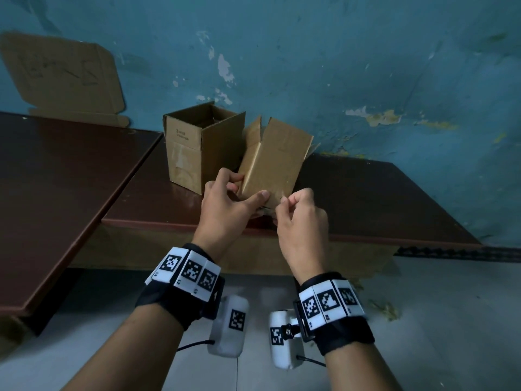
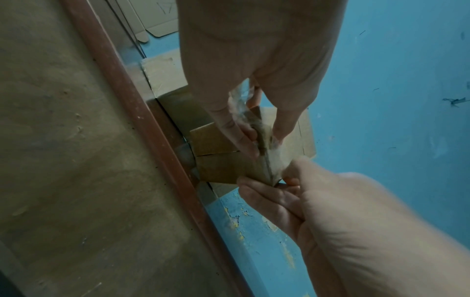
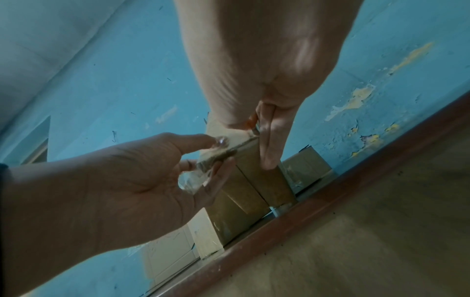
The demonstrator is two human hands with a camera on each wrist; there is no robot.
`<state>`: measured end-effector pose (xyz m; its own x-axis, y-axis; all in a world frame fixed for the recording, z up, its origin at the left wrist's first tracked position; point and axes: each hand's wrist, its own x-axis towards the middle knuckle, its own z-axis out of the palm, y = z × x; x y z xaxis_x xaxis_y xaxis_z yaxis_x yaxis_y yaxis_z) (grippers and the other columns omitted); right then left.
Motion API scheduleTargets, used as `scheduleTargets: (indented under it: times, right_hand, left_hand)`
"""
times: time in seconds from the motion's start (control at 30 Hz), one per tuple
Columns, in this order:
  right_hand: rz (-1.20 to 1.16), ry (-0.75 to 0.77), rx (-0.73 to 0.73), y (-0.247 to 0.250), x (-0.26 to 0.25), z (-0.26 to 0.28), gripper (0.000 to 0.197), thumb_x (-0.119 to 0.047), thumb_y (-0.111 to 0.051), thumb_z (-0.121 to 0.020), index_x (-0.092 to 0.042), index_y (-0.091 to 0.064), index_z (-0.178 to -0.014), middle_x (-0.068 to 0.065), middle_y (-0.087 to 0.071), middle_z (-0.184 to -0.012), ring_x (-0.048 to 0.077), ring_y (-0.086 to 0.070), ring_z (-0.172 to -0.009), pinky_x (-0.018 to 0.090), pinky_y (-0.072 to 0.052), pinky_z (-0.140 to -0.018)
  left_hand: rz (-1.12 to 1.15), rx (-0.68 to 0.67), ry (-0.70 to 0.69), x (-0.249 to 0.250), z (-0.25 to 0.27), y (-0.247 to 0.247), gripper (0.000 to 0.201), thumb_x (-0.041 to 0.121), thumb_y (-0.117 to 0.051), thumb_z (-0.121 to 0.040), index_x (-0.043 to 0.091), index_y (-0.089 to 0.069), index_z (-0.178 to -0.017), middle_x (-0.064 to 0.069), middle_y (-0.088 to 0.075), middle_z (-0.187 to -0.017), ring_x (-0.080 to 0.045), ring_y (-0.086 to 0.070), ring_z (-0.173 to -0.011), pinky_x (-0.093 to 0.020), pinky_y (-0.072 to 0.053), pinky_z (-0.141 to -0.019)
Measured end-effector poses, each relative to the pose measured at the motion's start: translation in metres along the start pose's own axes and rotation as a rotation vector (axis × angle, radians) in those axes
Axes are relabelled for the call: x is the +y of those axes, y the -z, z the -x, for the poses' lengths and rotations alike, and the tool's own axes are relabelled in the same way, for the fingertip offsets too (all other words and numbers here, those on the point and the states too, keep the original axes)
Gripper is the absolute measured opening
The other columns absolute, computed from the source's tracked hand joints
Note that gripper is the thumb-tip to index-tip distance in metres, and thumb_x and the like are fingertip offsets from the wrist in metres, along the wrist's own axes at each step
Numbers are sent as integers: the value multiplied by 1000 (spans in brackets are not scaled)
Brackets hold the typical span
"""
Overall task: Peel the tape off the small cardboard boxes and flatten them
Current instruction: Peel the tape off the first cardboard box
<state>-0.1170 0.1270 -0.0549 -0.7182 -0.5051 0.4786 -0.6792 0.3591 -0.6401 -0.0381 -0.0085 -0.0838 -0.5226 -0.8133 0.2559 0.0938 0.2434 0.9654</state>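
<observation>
I have the tilted box (image 1: 270, 162) gripped in my left hand (image 1: 225, 210) above the table edge (image 1: 169, 224), long axis toward one o'clock, while my right hand (image 1: 300, 218), at its near end, pinches the clear tape (image 3: 193, 180).

held box (image 1: 275, 159): tilted, tape (image 3: 203, 170) partly peeled | second box (image 1: 197, 148): upright, open

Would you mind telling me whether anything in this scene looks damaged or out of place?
Only the blue wall looks damaged: its paint has flaked off in pale patches above the table. The tilted box in both hands and the open box beside it suit the taping job.
</observation>
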Motion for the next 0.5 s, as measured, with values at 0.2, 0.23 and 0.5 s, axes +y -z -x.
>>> scheduleTargets:
  times: [0.2, 0.23, 0.5]
  right_hand:
    - [-41, -24, -11, 2, -4, 3, 16, -26, -53, -109, -17, -48, -97, -7, -58, -71, 3, -56, -58, 18, -38, -42]
    - [-55, -30, -6, 2, -5, 3, 16, -25, -53, -109, -17, -48, -97, -7, -57, -71, 4, -55, -58, 18, -38, -42]
    - [-146, -58, -3, -2, -10, 6, 12, -24, -50, -110, -16, -46, -102, -2, -65, -82, 20, -72, -73, 51, -61, -59]
  left_hand:
    - [-15, 20, -13, 0, 0, 1, 58, 70, -84, -60, 42, -60, -104, -1, -57, -127, -22, -70, -111, -40, -67, -81]
    - [-15, 19, -13, 0, 0, 1, 57, 70, -84, -61, 43, -60, -104, -1, -57, -127, -22, -70, -111, -40, -67, -81]
    - [-10, 53, -3, -2, -3, 4, 51, 69, -85, -64, 45, -59, -101, 0, -58, -125, -22, -71, -111, -42, -67, -84]
